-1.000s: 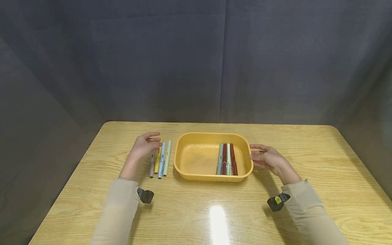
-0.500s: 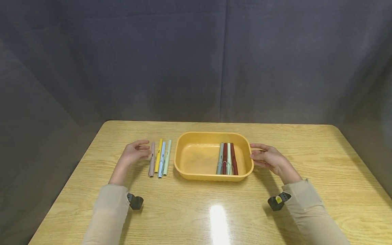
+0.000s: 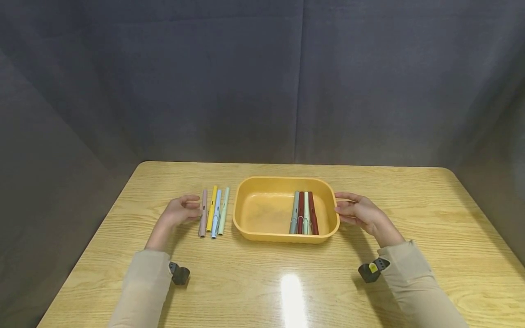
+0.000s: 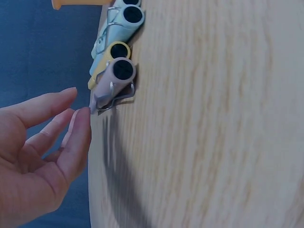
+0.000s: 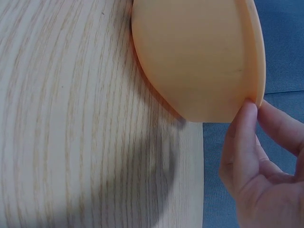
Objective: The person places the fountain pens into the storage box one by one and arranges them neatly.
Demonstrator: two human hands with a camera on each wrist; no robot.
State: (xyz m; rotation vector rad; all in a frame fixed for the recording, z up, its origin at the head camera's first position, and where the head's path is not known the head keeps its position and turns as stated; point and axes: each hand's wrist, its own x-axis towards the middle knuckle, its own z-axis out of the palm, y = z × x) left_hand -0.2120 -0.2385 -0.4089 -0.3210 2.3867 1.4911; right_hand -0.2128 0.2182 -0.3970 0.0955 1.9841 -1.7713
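Note:
My left hand (image 3: 180,212) is beside the mauve pen (image 3: 203,214), the leftmost of a row of capped pens with wire clips. In the left wrist view its fingers are loosely bent, with the thumb and fingertips spread a little, right by that mauve pen (image 4: 114,80). To its right lie a yellow pen (image 3: 212,207), a light blue pen (image 3: 216,212) and a pale green pen (image 3: 224,212). My right hand (image 3: 362,214) pinches the right rim of a yellow plastic tray (image 3: 283,238); the right wrist view shows thumb and fingers meeting at the tray's edge (image 5: 259,61).
Inside the tray's right half lie a grey-green pen (image 3: 294,212), a dark red pen (image 3: 301,212), a pale green pen (image 3: 306,212) and another dark red pen (image 3: 313,214). The wooden table (image 3: 246,282) ends at a dark curtain (image 3: 221,91) behind.
My left hand has moved left from over the pens, then slightly down and back to the mauve pen's left side. My right hand and the tray have stayed in place.

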